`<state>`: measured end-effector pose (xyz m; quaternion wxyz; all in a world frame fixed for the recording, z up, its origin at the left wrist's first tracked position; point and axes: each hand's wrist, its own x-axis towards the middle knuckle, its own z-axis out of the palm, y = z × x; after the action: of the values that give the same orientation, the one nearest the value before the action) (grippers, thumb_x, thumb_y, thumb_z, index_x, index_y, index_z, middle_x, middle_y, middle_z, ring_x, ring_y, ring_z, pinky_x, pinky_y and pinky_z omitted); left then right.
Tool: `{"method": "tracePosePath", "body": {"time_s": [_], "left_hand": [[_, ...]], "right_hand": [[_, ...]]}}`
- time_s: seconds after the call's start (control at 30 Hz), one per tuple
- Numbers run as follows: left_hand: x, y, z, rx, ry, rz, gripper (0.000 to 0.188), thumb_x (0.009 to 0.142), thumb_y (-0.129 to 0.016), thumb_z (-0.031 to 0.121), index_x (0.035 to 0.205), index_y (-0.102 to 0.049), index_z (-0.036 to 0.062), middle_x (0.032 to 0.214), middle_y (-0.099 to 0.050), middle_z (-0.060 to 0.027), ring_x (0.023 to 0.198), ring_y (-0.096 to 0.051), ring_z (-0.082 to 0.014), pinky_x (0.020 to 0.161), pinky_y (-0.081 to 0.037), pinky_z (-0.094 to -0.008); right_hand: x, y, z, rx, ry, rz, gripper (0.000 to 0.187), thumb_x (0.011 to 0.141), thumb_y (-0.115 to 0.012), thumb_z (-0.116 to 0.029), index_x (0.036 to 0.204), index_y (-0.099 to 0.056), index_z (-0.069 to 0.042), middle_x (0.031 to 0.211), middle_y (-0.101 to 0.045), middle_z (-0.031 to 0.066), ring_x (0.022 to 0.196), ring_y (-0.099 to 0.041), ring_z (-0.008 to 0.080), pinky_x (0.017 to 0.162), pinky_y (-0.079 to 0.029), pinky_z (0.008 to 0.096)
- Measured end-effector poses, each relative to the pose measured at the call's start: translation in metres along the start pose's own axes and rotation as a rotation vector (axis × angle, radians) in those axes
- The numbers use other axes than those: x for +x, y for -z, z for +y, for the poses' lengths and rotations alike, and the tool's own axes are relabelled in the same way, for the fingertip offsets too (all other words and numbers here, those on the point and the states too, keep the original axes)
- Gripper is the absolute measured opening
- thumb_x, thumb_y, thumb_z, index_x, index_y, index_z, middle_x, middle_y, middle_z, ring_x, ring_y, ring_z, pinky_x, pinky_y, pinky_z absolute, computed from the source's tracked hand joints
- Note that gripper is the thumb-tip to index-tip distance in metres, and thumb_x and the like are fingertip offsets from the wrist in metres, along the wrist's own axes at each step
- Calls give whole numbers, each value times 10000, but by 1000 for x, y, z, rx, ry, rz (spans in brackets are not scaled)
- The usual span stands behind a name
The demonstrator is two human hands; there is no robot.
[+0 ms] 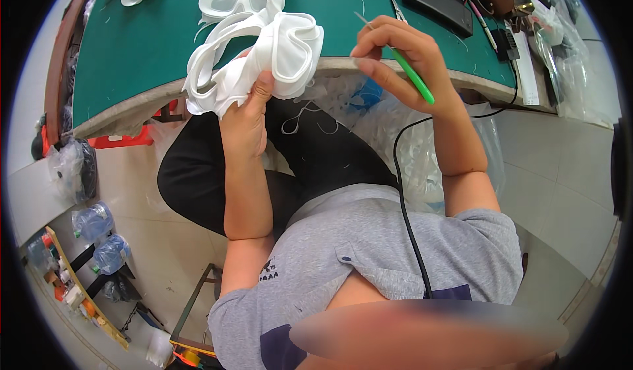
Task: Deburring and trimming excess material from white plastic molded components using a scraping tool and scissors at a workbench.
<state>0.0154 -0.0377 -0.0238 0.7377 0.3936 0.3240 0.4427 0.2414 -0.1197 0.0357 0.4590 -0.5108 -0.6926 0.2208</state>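
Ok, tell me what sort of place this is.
Probably a small workshop: white goggle-shaped pieces in the left hand and on a green worktable, a slim green-handled tool in the right hand, and clear plastic bags below the table's edge.

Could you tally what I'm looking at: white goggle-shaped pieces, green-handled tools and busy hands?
White, curved goggle-shaped pieces: at least 3 (some overlap)
Slim, pointed tool with bright green handle: 1
Bare hands, left hand and right hand: 2
Total: at least 6
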Motion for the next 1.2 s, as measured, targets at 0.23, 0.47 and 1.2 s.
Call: {"method": "tracePosePath", "body": {"time_s": [0.23,0.47,1.2], "left_hand": [[1,0,3,16,11,18,433,863,-689,121,1241,-511,6,1175,-586,-102,1072,-567,-176,909,-467,-281],[4,-2,-3,235,-218,25,451,843,-722,150,1190,-483,-12,1118,-565,-82,1015,-562,-143,861,-464,-246],[4,0,-5,350,-253,-49,494,809,-755,142,1186,-471,-5,1111,-531,-73,1010,-544,-137,857,-456,-240]], "right_hand": [[22,-36,19,-243,276,9,311,753,-739,-76,1044,-633,-48,1018,-627,95,864,-625,220,754,-501,294],[31,-45,18,-101,75,87,171,816,-697,-79,980,-670,-38,920,-611,88,758,-569,190,677,-479,265],[48,-43,39,-130,224,-90,213,774,-687,8,980,-651,-34,888,-556,74,796,-549,220,697,-468,297]]}}
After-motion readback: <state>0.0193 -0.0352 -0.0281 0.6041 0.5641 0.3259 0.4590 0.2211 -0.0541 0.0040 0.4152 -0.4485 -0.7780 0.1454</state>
